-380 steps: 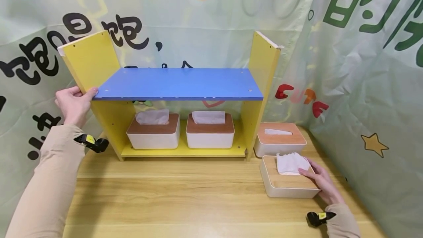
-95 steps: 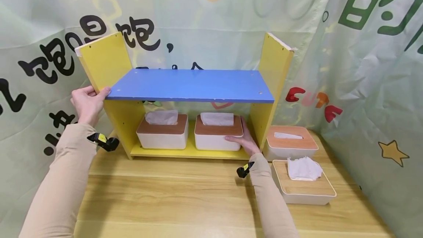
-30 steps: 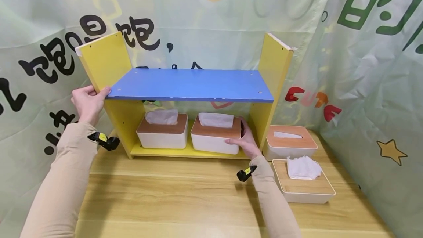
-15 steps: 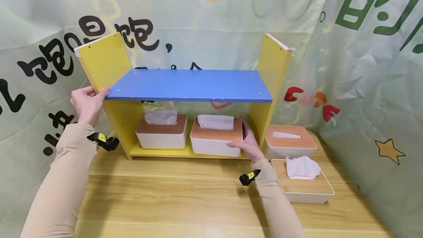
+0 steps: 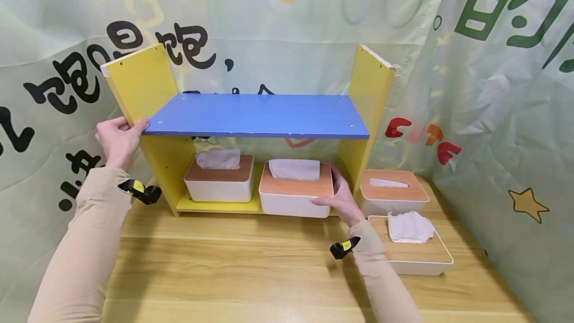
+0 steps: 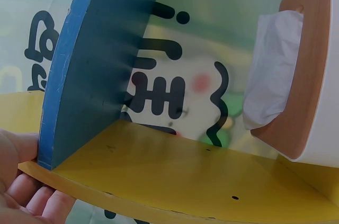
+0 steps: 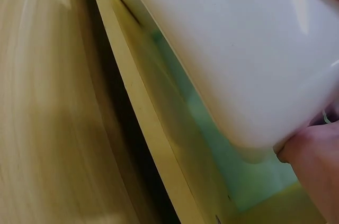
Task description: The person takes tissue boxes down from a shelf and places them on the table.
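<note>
My left hand [image 5: 117, 141] grips the front edge of the yellow side panel [image 5: 143, 81], with the thumb on the corner of the blue board [image 5: 260, 113]. In the left wrist view, the fingers [image 6: 39, 200] curl behind that panel. My right hand [image 5: 343, 198] holds the right end of a tissue box [image 5: 293, 206] with a white body and wood-look lid. This box's front reaches past the front edge of the lower yellow board [image 5: 215, 207]. A second tissue box [image 5: 218, 191] sits at the left in the same compartment. Both have tissue sticking up.
Right of the shelf unit, a tissue box [image 5: 394, 206] stands against its outer side on the wooden table [image 5: 224, 268]. Another tissue box [image 5: 419, 267], with crumpled tissue, stands in front of it. A printed cloth [image 5: 484, 138] hangs behind and at both sides.
Earlier my right hand was on the front right tissue box on the table. It let go, took the right box inside the shelf, and has drawn it forward. My left hand keeps its grip.
</note>
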A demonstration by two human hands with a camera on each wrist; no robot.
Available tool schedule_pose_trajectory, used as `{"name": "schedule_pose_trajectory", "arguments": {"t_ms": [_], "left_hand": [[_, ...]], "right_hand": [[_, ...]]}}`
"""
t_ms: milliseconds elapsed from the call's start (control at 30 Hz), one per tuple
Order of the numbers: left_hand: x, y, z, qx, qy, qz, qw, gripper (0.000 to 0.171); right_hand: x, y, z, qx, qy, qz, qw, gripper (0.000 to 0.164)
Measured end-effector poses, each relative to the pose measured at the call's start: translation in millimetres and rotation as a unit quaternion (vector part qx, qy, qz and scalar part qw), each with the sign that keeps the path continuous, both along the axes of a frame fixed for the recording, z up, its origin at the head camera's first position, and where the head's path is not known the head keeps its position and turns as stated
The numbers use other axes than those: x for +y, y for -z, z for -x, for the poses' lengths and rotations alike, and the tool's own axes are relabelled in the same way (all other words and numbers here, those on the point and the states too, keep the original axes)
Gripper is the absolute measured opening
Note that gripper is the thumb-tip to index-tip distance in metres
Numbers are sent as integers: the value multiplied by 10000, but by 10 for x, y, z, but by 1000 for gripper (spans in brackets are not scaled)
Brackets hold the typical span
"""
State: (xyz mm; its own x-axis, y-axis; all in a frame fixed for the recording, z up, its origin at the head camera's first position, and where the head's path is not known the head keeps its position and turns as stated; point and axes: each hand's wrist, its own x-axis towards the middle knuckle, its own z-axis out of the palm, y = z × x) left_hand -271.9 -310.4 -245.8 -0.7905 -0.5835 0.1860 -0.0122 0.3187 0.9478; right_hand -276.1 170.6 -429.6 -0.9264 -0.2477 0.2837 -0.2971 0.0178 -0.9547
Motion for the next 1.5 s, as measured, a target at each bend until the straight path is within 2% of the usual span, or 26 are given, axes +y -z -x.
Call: {"name": "schedule_pose_trajectory", "arguments": {"t_ms": [433,767,1067,1200,1500], "left_hand": [[3,1,-5,14,5,-77,10000,56],[-19,5,-1,-7,-27,241,9997,56],[-23,3,5,-12,-29,219,9998,55],[-18,-5,7,-105,-76,215,9997,55],[-28,6,11,-40,-27,228,9997,56]], "right_hand": [[18,-33,-186,-24,-174,198,9996,120],[37,-67,-342,6,-365,704,9969,123],[83,-47,-467,49,-478,903,9948,118],[100,-38,-510,-2,-519,952,9941,117],[144,22,-627,-52,-453,873,9951,120]]}}
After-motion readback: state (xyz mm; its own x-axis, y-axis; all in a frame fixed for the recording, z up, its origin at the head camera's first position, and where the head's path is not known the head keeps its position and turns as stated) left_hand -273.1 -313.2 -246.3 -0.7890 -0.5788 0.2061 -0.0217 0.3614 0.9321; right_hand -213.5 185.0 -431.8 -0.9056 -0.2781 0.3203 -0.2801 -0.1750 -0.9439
